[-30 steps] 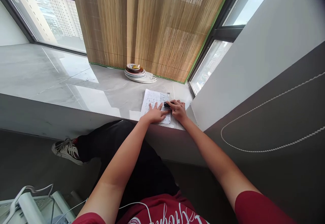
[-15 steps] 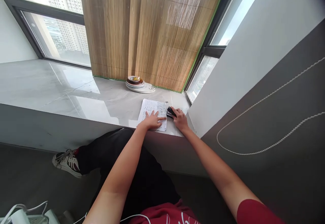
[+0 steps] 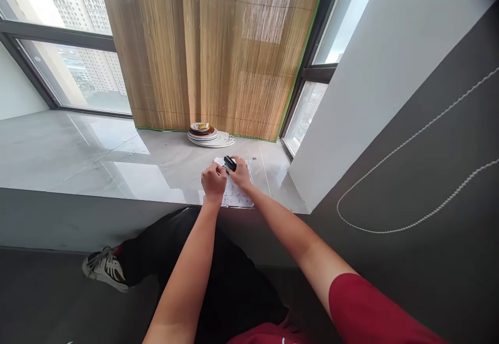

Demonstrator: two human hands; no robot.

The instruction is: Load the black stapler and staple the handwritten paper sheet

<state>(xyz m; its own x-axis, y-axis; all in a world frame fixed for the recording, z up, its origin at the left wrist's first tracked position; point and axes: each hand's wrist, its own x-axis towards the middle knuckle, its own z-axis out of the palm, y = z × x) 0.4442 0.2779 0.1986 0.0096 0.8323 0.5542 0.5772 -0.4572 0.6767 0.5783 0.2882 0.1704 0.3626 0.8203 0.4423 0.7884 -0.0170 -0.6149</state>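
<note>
My right hand (image 3: pixel 240 171) is wrapped round a black stapler (image 3: pixel 230 163), holding it above the far part of some paper sheets with writing (image 3: pixel 238 197). My left hand (image 3: pixel 214 179) is closed at the left edge of the sheets, its thumb and finger close against the stapler's near end. What those fingers pinch is too small to make out. The sheets lie at the front edge of the window ledge (image 3: pixel 187 170), partly covered by both hands.
A stack of plates (image 3: pixel 203 137) stands on the ledge by the bamboo blind (image 3: pixel 218 63). A small dark bit (image 3: pixel 254 158) lies right of the sheets. On the right, a wall (image 3: pixel 331 126) borders the ledge, with a hanging bead cord (image 3: pixel 374 231).
My right hand has carried the stapler left, from beside the sheets to over them. My left hand, spread flat on the paper before, has moved left and closed. The view has shifted slightly.
</note>
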